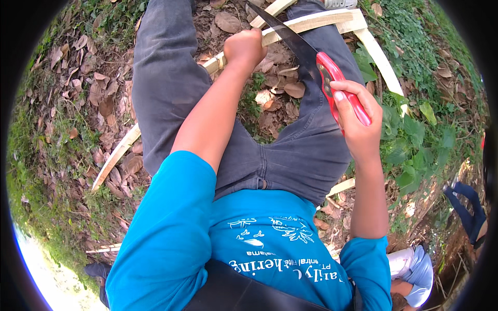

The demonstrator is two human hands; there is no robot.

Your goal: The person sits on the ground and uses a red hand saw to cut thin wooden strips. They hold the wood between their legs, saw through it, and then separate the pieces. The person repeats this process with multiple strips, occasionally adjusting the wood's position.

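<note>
Between my spread knees, my left hand [244, 49] is closed in a fist round a pale, peeled wooden stick [311, 22]. This stick slants up to the right across my lap area, over the right trouser leg. My right hand [360, 111] grips the red handle of a pruning saw [295, 44], thumb on the near side of the handle. The saw's dark, curved blade points up and left and crosses the stick just right of my left fist. Whether the blade touches the wood I cannot tell.
More pale wood pieces lie about: a curved strip [116, 155] at the left, and another strip [381, 62] at the right. A can [341, 4] shows at the top edge. Dry leaves [106, 106] and green plants [415, 140] cover the ground. Another person [417, 274] is at the lower right.
</note>
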